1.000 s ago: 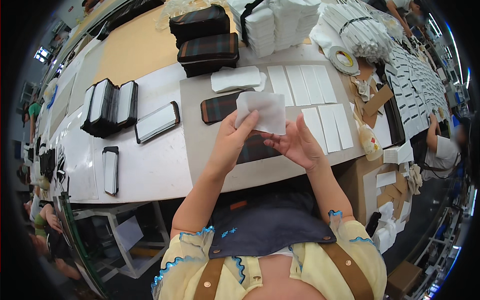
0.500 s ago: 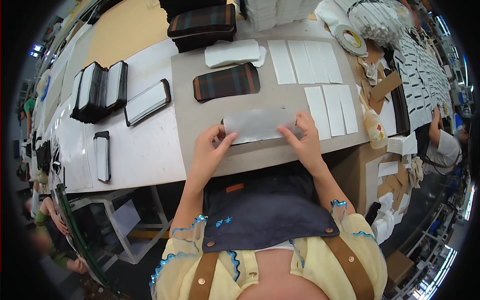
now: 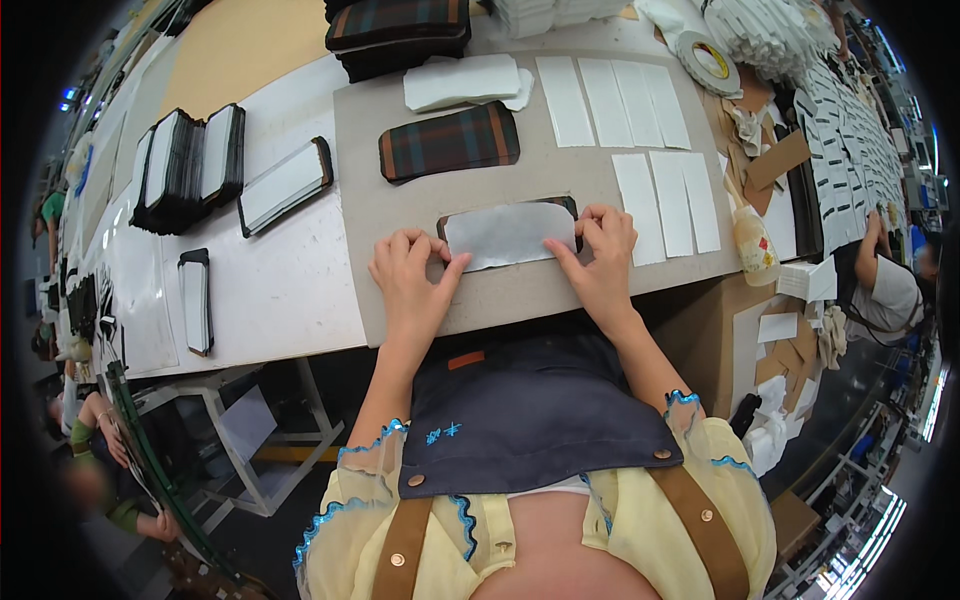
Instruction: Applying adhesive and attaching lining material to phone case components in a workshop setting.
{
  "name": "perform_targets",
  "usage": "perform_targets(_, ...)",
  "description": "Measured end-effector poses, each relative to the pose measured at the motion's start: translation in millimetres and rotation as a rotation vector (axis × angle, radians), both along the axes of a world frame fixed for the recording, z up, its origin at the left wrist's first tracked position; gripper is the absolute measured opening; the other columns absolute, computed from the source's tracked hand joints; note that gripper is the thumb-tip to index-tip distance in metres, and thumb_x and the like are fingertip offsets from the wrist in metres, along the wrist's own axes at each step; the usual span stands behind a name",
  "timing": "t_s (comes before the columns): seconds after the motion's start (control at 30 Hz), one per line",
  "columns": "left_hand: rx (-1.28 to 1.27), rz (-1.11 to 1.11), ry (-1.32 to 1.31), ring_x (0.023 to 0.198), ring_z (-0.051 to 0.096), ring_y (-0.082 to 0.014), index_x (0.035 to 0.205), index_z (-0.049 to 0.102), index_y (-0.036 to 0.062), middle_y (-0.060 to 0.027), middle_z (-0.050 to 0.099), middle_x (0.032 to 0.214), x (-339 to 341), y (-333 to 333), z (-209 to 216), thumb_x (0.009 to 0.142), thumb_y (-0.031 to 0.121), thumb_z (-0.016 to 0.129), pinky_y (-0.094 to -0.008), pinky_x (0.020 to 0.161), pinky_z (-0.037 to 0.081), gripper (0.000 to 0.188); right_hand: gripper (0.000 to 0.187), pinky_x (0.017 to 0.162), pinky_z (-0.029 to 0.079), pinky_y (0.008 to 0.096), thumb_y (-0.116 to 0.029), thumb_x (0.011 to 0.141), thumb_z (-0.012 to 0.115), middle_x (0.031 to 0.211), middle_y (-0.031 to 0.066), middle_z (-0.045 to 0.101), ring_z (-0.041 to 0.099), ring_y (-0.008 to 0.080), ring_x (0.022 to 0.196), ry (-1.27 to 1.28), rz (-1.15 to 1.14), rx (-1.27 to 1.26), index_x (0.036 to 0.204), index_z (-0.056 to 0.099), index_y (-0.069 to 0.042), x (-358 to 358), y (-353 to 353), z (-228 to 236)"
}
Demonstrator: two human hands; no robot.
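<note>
A greyish-white rectangular sheet (image 3: 510,236) lies over a dark fabric panel (image 3: 570,204), whose edges show at the upper corners and ends. My left hand (image 3: 414,275) pinches the sheet's left end between thumb and fingers. At the other end, my right hand (image 3: 602,250) is closed in the same way, its thumb on the sheet's lower corner. Just beyond them rests a dark plaid panel (image 3: 449,144) with orange-brown stripes. Behind that is a small pile of white sheets (image 3: 462,83).
White strips (image 3: 632,205) lie in two rows at the right of the grey board (image 3: 400,310). A tape roll (image 3: 708,62) and a yellowish bottle (image 3: 753,245) stand beyond. Stacked dark-edged panels (image 3: 188,165) are on the left; a plaid stack (image 3: 397,40) stands at the back.
The sheet has come down flatter onto the dark panel, whose corners now show more. Both hands stay at its ends, the left a little farther left. The whole view has shifted slightly.
</note>
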State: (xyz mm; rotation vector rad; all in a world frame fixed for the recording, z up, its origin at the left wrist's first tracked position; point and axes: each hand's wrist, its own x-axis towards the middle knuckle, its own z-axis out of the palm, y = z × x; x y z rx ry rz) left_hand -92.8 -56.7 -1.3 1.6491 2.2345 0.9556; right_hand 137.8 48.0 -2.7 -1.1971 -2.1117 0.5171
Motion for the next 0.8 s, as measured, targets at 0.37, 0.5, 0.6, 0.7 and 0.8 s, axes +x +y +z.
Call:
perform_targets(0.37,-0.033,0.006,0.04,0.112,0.049,-0.027,0.092,0.066,0.0104,-0.0044,0.057,0.109,2.0,1.8,4.7,0.081,0.027,0.085,-0.0429,0.102,0.031,0.027,0.029,0.092,0.034,0.0411,-0.023,0.079,0.087,0.107,0.0079,0.054,0.048,0.027,0.103,-0.014,-0.015,0.008,0.088,0.065,-0.006,-2.7,0.5,-0.1)
perform_targets(0.5,-0.063,0.042,0.011,0.113,0.049,-0.0275,0.112,0.067,0.0117,-0.0057,0.059,0.113,4.2,3.9,6.6,0.081,0.027,0.084,-0.0447,0.102,0.033,0.039,0.028,0.094,0.034,0.0425,-0.021,0.081,0.085,0.112,0.0092,0.053,0.046,0.0289,0.108,-0.019,-0.048,0.019,0.091,0.064,-0.007,-4.4,-0.7,0.8)
perform_targets(0.6,0.012,0.047,0.052,0.122,0.047,-0.0299,0.134,0.062,0.0155,-0.0091,0.057,0.126,5.9,4.2,5.9,0.083,0.027,0.083,-0.0484,0.107,0.031,0.056,0.024,0.096,0.034,0.0435,-0.02,0.083,0.082,0.115,0.01,0.052,0.045,0.03,0.11,-0.032,-0.077,0.031,0.091,0.064,-0.007,-4.3,0.9,0.9)
perform_targets(0.7,0.042,-0.04,0.139,0.136,0.04,-0.0352,0.14,0.063,0.0216,-0.0136,0.05,0.145,5.2,3.1,6.3,0.085,0.025,0.081,-0.053,0.115,0.026,0.058,0.021,0.096,0.034,0.0442,-0.019,0.085,0.08,0.116,0.0103,0.053,0.046,0.0303,0.111,-0.059,-0.086,0.054,0.09,0.064,-0.007,-2.3,4.3,-4.2)
perform_targets(0.8,0.042,-0.082,0.2,0.148,0.029,-0.0408,0.135,0.069,0.0263,-0.0155,0.039,0.159,5.4,3.6,5.6,0.088,0.021,0.078,-0.0557,0.119,0.021,0.048,0.019,0.096,0.034,0.0449,-0.018,0.085,0.079,0.116,0.0104,0.053,0.046,0.0304,0.11,-0.074,-0.091,0.071,0.09,0.064,-0.007,-1.9,5.5,-4.6)
